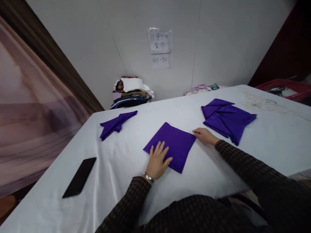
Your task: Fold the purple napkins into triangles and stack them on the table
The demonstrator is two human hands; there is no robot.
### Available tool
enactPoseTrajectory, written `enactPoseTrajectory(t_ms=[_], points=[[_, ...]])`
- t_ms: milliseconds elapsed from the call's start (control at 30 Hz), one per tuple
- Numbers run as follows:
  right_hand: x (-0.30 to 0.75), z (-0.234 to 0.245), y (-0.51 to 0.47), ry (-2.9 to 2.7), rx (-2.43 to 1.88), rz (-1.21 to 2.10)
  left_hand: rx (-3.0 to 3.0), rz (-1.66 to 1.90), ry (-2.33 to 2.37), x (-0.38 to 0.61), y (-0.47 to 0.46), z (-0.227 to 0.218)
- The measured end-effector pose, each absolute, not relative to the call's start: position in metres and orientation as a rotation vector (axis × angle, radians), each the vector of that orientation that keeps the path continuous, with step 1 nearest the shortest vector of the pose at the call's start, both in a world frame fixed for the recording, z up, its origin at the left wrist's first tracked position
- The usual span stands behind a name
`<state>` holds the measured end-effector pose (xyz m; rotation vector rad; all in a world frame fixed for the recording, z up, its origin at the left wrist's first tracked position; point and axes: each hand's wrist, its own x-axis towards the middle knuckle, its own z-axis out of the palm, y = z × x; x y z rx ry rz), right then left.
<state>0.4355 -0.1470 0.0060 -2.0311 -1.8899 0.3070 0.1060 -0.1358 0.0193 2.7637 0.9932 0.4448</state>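
A purple napkin (178, 142), folded into a square, lies on the white-covered table in front of me, one corner toward me. My left hand (157, 161) rests on its near left part, fingers spread and flat. At the napkin's right corner my right hand (205, 135) pinches the edge between thumb and fingers. To the right lies a loose pile of purple napkins (228, 119), partly creased and overlapping. Another purple napkin (116, 124), folded into a narrow pointed shape, is farther back on the left.
A black phone-like slab (79, 178) lies at the left on the white tablecloth (116, 200). Stacked clothes (132, 92) stand behind the table, with more cloth (200, 89) to their right. Handwritten paper signs (159, 42) hang on the wall. A red basket (291, 85) is at far right.
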Motion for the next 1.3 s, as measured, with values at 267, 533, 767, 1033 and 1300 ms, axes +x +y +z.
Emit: enactPoseTrajectory(t_ms=[267,533,767,1033,1300], points=[[0.421,0.021,-0.131,-1.922,-2.203,0.338,2.789,0.387,0.695,0.113,-0.180,0.013],[0.399,0.025,-0.140,-1.988,-2.232,0.407,2.901,0.431,0.727,0.091,-0.167,0.016],[0.379,0.017,-0.202,-1.533,-1.874,0.905,2.781,0.539,0.864,0.050,-0.154,0.011],[0.353,0.017,-0.251,-0.891,-1.544,1.205,2.671,0.444,0.866,0.049,-0.164,0.022],[0.342,0.029,-0.255,-1.276,-1.543,1.172,2.651,0.370,0.788,0.114,-0.199,0.035]])
